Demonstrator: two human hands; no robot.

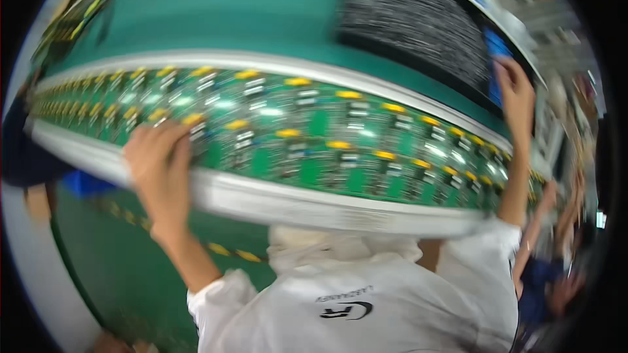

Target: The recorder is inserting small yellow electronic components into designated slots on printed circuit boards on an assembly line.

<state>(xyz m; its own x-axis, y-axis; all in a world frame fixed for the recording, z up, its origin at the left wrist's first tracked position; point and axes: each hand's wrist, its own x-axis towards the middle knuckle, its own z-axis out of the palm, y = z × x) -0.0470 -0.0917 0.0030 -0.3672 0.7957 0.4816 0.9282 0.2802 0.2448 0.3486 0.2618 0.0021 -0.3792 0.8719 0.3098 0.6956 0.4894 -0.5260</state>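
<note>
A long row of green circuit boards [314, 170] with yellow parts runs across in front of me between two pale rails. My left hand [157, 163] is over the near rail, with bent fingers and thumb close together at the edge of a board. A yellow part [193, 119] is right beside its fingertips; whether they grip anything is blurred. Out to the far right, my right hand [515, 95] has its fingers drawn together by a blue strip [495, 59]. What is between those fingers, if anything, I cannot make out.
Beyond the boards lies a black tray [343, 23] filled with many small grey pieces, on a green surface [248, 6]. The near rail [275, 199] crosses in front of my body. Other people's arms [536, 212] are at the right; a dark sleeve [26, 147] is at the left.
</note>
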